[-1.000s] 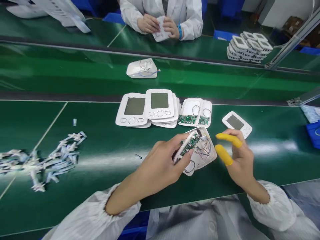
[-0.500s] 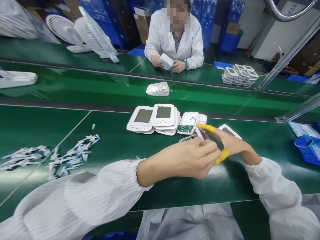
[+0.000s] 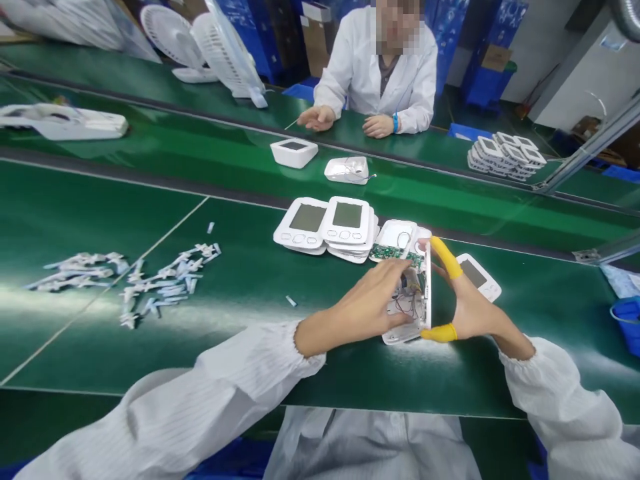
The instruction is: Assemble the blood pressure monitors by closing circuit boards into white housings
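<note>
My left hand [image 3: 367, 300] grips the left side of an opened white device housing [image 3: 400, 335], with wires and small parts showing inside. My right hand [image 3: 470, 303], with yellow finger cots on thumb and forefinger, holds the white front cover [image 3: 428, 283] almost upright along the housing's right side. The cover's screen side faces away from me. Just behind my hands lie white shells [image 3: 396, 231] with a green circuit board [image 3: 387, 252]. Further left, white front covers with grey screens [image 3: 347, 215] are stacked. Another cover with a screen [image 3: 480, 277] lies behind my right hand.
Small white and pale-blue plastic pieces [image 3: 170, 283] lie in piles on the left. Beyond the bench edge, the green conveyor [image 3: 200, 160] carries a white device [image 3: 294, 153] and an open shell [image 3: 347, 171]. A co-worker [image 3: 385, 80] sits opposite. A blue container [image 3: 627, 320] stands right.
My left fingers have moved from a pinch at the cover to the housing's side. The cover now stands more upright. The co-worker has put a white device on the conveyor. The view has shifted.
</note>
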`<state>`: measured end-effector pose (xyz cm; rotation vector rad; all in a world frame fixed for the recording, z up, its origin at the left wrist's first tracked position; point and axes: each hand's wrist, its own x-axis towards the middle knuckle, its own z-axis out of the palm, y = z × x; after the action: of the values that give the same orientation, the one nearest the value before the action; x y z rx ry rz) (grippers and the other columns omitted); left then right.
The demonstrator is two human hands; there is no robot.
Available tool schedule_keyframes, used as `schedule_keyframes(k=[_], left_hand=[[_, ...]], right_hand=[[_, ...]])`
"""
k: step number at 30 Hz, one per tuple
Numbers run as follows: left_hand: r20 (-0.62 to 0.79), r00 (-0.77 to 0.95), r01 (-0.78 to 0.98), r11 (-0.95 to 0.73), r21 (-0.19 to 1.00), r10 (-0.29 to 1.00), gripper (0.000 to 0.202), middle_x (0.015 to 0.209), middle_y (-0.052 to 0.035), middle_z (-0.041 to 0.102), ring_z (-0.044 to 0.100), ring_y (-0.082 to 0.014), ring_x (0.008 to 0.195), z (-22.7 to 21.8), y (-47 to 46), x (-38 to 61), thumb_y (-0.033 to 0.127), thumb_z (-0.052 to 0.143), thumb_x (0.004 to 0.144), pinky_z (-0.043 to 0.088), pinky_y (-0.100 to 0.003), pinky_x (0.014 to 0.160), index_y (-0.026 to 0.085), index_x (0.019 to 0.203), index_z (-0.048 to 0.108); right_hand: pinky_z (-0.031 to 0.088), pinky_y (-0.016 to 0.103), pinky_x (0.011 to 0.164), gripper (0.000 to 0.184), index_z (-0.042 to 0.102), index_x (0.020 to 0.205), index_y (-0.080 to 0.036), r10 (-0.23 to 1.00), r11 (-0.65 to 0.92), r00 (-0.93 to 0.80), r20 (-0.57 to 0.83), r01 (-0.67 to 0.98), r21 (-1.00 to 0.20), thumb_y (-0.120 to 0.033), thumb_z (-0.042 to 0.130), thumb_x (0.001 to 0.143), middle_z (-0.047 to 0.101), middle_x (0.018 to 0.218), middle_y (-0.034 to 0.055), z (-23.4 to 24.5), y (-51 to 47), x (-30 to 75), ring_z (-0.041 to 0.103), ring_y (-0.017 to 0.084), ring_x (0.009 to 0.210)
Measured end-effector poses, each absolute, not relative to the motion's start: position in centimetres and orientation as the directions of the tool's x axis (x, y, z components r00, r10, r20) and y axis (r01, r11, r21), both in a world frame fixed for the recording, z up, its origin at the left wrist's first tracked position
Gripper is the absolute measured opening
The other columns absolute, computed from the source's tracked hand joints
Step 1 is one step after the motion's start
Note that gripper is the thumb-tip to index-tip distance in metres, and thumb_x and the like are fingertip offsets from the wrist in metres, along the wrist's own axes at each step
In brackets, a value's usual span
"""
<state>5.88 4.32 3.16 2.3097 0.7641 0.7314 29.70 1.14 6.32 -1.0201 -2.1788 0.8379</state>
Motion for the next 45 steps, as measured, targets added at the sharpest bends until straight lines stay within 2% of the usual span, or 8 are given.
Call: schedule_keyframes(k=[6,13,18,21,26,35,39,45], left_hand=[[0.414,0.696,0.198,-0.71,0.675,0.587,0.079,0.115,-0.0154,0.069,0.066,-0.0354,0.11,1.2,5.1,9.4,0.007,0.073,0.071,0.053,-0.054,0.101,0.013,0.144,0.042],[0.486,0.633,0.16,-0.716,0.68,0.603,0.048,0.106,-0.0119,0.074,0.072,-0.0268,0.098,0.7,6.5,7.8,0.006,0.055,0.096,0.059,-0.041,0.088,0.011,0.143,0.045],[0.687,0.609,0.05,-0.883,0.466,0.397,0.01,0.099,-0.012,0.078,0.074,-0.0254,0.095,-0.7,8.0,5.8,0.012,0.057,0.102,0.062,-0.039,0.088,0.013,0.108,0.066],[0.771,0.565,0.017,-0.938,0.345,0.294,0.02,0.098,-0.0121,0.078,0.074,-0.0257,0.103,-1.5,8.3,5.2,0.003,0.051,0.1,0.063,-0.04,0.091,0.015,0.1,0.067],[0.809,0.461,0.08,-0.925,0.371,0.365,0.02,0.106,-0.0151,0.074,0.071,-0.0247,0.105,-1.3,7.5,4.2,0.0,0.056,0.097,0.064,-0.04,0.092,0.014,0.107,0.066],[0.513,0.464,0.55,-0.689,0.472,0.722,0.011,0.119,-0.0227,0.063,0.063,-0.0339,0.109,1.2,0.6,3.3,0.0,0.059,0.091,0.064,-0.05,0.09,0.009,0.097,0.063],[0.286,0.4,0.66,-0.49,0.569,0.871,0.045,0.148,-0.0279,0.046,0.059,-0.044,0.128,1.2,-3.2,4.9,-0.001,0.051,0.081,0.066,-0.057,0.09,0.009,0.125,0.056],[0.007,0.249,0.668,-0.177,0.723,0.968,0.082,0.169,-0.0236,0.023,0.073,-0.0343,0.111,0.5,-4.3,7.0,-0.004,0.05,0.073,0.069,-0.038,0.064,0.021,0.149,0.036]], right_hand=[[0.023,0.062,0.131,0.129,0.006,0.168,-0.032,0.755,0.604,-0.577,0.311,0.428,-0.672,-0.028,0.091,0.07,0.013,0.176,0.0125,6.6,0.8,28.2,0.021,0.036,0.162],[0.024,0.061,0.13,0.127,0.009,0.168,-0.027,0.755,0.623,-0.59,0.285,0.511,-0.593,-0.038,0.09,0.071,0.014,0.175,0.014,5.9,1.6,28.7,0.019,0.04,0.162],[0.025,0.066,0.127,0.122,0.006,0.169,-0.027,0.729,0.648,-0.637,0.249,0.528,-0.549,-0.032,0.085,0.075,0.015,0.174,0.0153,4.6,1.5,28.3,0.019,0.041,0.161],[0.024,0.067,0.128,0.113,0.013,0.168,-0.03,0.714,0.657,-0.664,0.22,0.529,-0.536,-0.027,0.081,0.078,0.014,0.174,0.0125,3.9,1.1,27.7,0.018,0.041,0.161],[0.022,0.065,0.13,0.112,0.014,0.168,-0.026,0.722,0.649,-0.655,0.222,0.532,-0.544,-0.029,0.08,0.078,0.017,0.173,0.0124,3.3,0.7,27.2,0.017,0.04,0.16],[0.022,0.065,0.13,0.114,0.013,0.168,-0.026,0.753,0.601,-0.613,0.241,0.49,-0.632,-0.028,0.081,0.077,0.017,0.172,0.0133,2.9,0.5,27.2,0.018,0.04,0.16],[0.023,0.065,0.13,0.112,0.013,0.168,-0.026,0.768,0.564,-0.603,0.216,0.476,-0.674,-0.026,0.08,0.078,0.014,0.173,0.0128,2.6,0.2,27.1,0.013,0.041,0.161],[0.027,0.064,0.128,0.111,0.014,0.167,-0.026,0.732,0.602,-0.63,0.259,0.421,-0.678,-0.025,0.078,0.077,0.017,0.171,0.014,2.0,0.4,26.7,0.016,0.04,0.159]])
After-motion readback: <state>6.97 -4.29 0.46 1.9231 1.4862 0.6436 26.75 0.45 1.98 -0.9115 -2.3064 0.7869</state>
